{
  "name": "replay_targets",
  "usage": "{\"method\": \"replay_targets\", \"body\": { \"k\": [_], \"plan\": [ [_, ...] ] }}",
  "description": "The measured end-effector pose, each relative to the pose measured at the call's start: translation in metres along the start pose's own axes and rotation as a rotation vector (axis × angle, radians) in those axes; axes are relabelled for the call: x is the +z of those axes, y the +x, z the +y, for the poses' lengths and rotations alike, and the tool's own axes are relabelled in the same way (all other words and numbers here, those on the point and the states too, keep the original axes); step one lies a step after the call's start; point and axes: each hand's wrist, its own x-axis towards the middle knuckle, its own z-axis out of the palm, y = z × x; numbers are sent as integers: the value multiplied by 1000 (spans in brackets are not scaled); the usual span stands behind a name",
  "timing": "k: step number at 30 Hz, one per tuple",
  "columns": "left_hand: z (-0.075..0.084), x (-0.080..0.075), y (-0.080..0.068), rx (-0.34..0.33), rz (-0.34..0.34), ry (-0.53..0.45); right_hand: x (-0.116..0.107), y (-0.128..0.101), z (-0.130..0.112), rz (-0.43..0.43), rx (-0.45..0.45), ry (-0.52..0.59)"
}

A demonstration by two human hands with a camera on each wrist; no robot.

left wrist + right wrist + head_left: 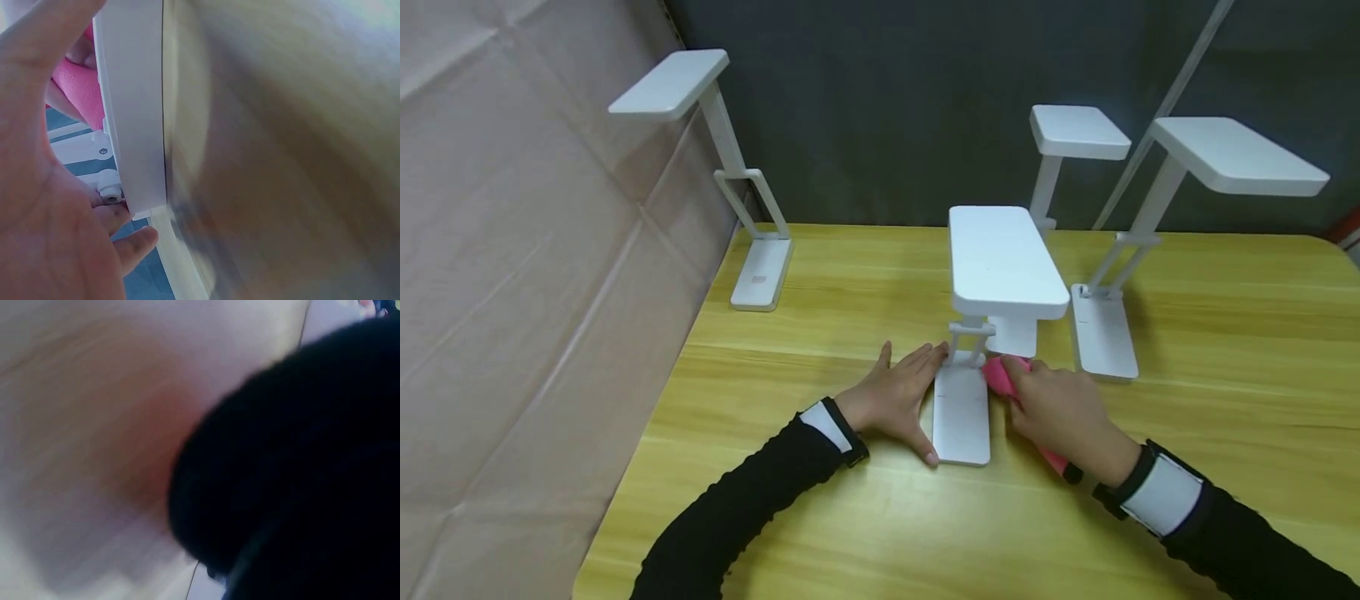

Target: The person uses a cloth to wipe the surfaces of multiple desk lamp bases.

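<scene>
A dark wall [880, 108] stands at the back, and a creased pale sheet [512, 250] hangs far to the left of the near desk lamp [1003, 254]. That lamp stands upright on a yellow wood-grain surface [850, 525]. It is white and has a flat head, a folding stand and a long flat base [961, 417].

The left hand [895, 400] is on the left side of the near desk lamp. Its fingers are straight, with the thumb spread wide, and they touch the side of the base. The right hand [1067, 412] is on the right side of the near desk lamp, with its fingers curled around a pink tool [1002, 377]. The tool is just beside the base, and its other end is black. Too much of it is covered to say what kind of tool it is.

Three more white lamps stand around the near desk lamp. The left lamp [672, 83] is well behind it and to the left. The back lamp [1081, 132] is close behind it, partly hidden by its head. The right lamp [1240, 156] is behind it and to the right. Both arms wear black sleeves [741, 500].
</scene>
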Motion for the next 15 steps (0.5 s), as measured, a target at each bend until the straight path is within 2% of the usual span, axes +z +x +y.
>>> {"method": "replay_targets", "body": {
  "k": [6, 15],
  "plan": [
    [1, -1, 0, -2, 8, -28, 2, -1, -6, 61, -76, -37],
    [3, -1, 0, -13, -2, 4, -3, -26, -12, -14, -179, -2]
  ]
}}
